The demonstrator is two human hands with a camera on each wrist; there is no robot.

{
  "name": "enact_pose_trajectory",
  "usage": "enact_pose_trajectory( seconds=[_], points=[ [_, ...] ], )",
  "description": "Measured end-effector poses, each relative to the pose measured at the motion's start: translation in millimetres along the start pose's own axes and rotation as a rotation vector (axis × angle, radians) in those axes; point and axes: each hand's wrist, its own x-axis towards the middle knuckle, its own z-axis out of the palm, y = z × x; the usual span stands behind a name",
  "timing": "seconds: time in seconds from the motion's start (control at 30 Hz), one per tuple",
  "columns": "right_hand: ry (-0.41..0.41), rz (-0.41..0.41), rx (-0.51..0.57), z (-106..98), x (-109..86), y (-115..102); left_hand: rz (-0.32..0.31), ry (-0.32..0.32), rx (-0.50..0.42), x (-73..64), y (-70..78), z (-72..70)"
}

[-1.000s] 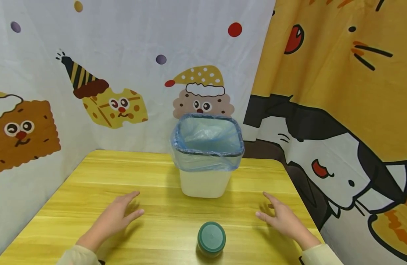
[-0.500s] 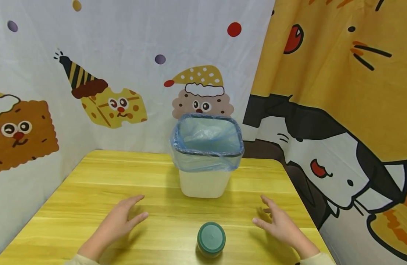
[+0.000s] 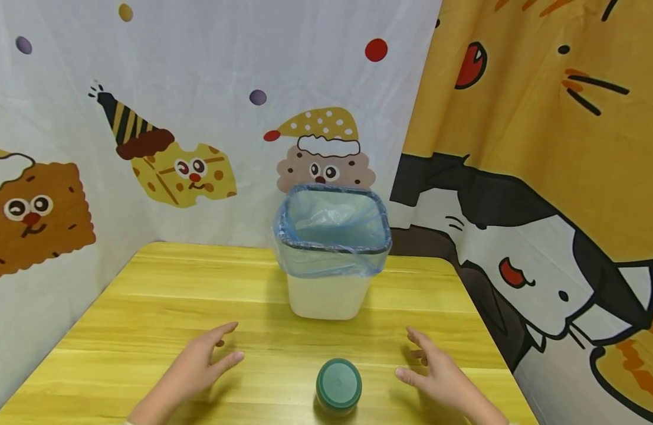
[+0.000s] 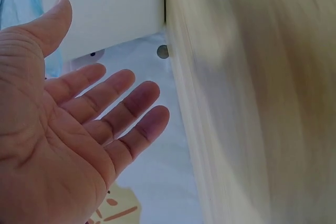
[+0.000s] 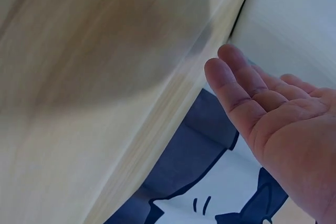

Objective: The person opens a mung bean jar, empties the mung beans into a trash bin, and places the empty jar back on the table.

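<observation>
A small jar with a green lid [image 3: 339, 385] stands upright near the front of the table, between the two hands. To its left, my left hand [image 3: 201, 363] is held over the table with thumb and fingers spread apart. My right hand [image 3: 435, 375] is on the jar's other side, its fingers relaxed and pointing inward. Neither hand touches the jar. In the left wrist view the left palm [image 4: 58, 145] shows bare, and the right wrist view shows the right hand [image 5: 278, 114] holding nothing.
Behind the jar stands a whitish bin [image 3: 328, 298] with a blue plastic bag [image 3: 331, 262] lining it and folded over its rim. The wooden table [image 3: 199, 283] has rounded far corners. Cartoon-printed curtains [image 3: 225, 71] hang directly behind and to the right of it.
Both hands have moved inward toward the jar and slightly nearer the table's front. The jar and the bin have stayed in place.
</observation>
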Motion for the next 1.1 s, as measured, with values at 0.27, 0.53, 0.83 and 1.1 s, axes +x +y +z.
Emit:
enact_pose_trajectory(
  seconds=[0.27,0.53,0.83,1.1],
  points=[
    [-0.091,-0.040,0.042,7.3,-4.8,-6.3,-0.028,-0.031,-0.036,-2.0,5.3,3.1],
    [-0.164,-0.007,0.098,14.5,-3.2,-12.4,-0.043,-0.065,-0.071,-0.9,9.0,6.0],
    [-0.220,-0.060,0.100,24.6,-4.4,-17.2,-0.056,-0.088,-0.083,-2.1,12.0,14.5],
    [-0.272,-0.053,0.104,31.3,-4.7,-25.0,-0.040,-0.116,-0.104,-3.5,12.2,22.5]
  ],
)
